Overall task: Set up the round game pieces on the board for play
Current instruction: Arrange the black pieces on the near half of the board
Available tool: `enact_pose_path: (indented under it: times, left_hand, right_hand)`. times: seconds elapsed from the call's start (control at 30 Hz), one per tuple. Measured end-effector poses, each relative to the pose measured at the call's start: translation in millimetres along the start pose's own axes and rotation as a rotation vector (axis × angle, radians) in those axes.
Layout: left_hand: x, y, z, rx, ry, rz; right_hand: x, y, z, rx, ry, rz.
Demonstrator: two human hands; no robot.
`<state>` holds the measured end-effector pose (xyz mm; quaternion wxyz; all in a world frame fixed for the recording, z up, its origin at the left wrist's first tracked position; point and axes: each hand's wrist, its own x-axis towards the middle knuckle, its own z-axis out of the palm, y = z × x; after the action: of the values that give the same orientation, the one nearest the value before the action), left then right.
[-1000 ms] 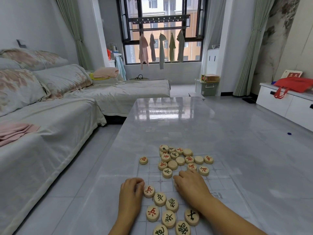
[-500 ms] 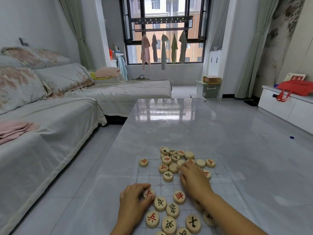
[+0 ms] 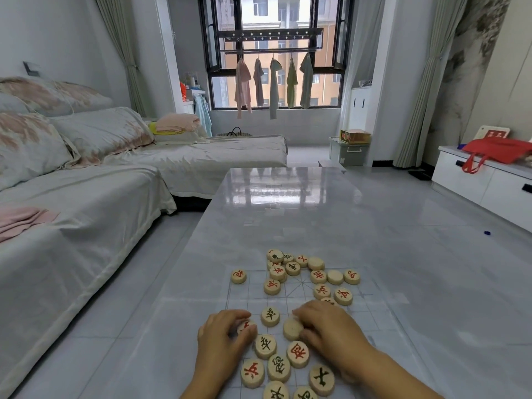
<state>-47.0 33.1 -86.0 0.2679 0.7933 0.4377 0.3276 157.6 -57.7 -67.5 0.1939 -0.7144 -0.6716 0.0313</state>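
The round game pieces (image 3: 278, 367) lay loose on the board (image 3: 248, 298), a faint grid sheet at the near end of the glossy table (image 3: 288, 220). One cluster sat nearest you, between your wrists, and a second cluster (image 3: 293, 267) crowded the board's far edge, some pieces face down. A lone piece (image 3: 238, 276) stood apart at the far left.

Your left hand (image 3: 223, 341) had its thumb and fingers curled round a red-marked piece (image 3: 245, 325), pinching it on the board. Your right hand (image 3: 328, 326) had its fingers bent down over a blank-faced piece (image 3: 291, 329), gripping its edge. A black-marked piece (image 3: 270, 316) lay between your two hands.

Beyond the table, a covered sofa (image 3: 86, 211) ran along your left. Clothes (image 3: 273, 82) hung at the window, and a red bag (image 3: 498, 151) lay on the white cabinet (image 3: 475, 185) to your right.
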Motion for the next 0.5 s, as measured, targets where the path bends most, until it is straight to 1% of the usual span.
enact_pose_path:
  times: [0.07, 0.1, 0.13, 0.2, 0.27, 0.3, 0.33, 0.4, 0.43, 0.5]
  left_hand:
    - [2, 9, 2, 0.12, -0.019, 0.08]
    - [5, 17, 5, 0.169, -0.055, 0.125]
    - [10, 26, 9, 0.212, -0.117, 0.165]
    - [21, 48, 22, 0.349, -0.295, 0.228]
    - [32, 66, 33, 0.518, -0.468, 0.246]
    - [36, 71, 36, 0.561, -0.518, 0.233]
    - [39, 73, 39, 0.573, -0.545, 0.216]
    - [40, 73, 40, 0.512, -0.577, 0.183]
    - [39, 71, 39, 0.45, -0.579, 0.17]
    - [37, 66, 36, 0.3, -0.536, 0.161]
  right_hand:
    - [0, 8, -10, 0.063, 0.027, 0.063]
    - [4, 12, -13, 0.04, 0.011, 0.063]
    - [8, 16, -16, 0.009, -0.027, 0.049]
    - [17, 17, -18, -0.023, -0.124, 0.021]
    - [24, 14, -16, -0.031, -0.201, 0.021]
    - [27, 12, -15, -0.056, -0.228, 0.016]
    - [27, 11, -15, -0.081, -0.247, 0.015]
    - [24, 14, -17, -0.066, -0.237, 0.034]
    - [20, 17, -19, -0.01, -0.196, 0.065]
    - [7, 25, -26, 0.197, -0.055, 0.164]
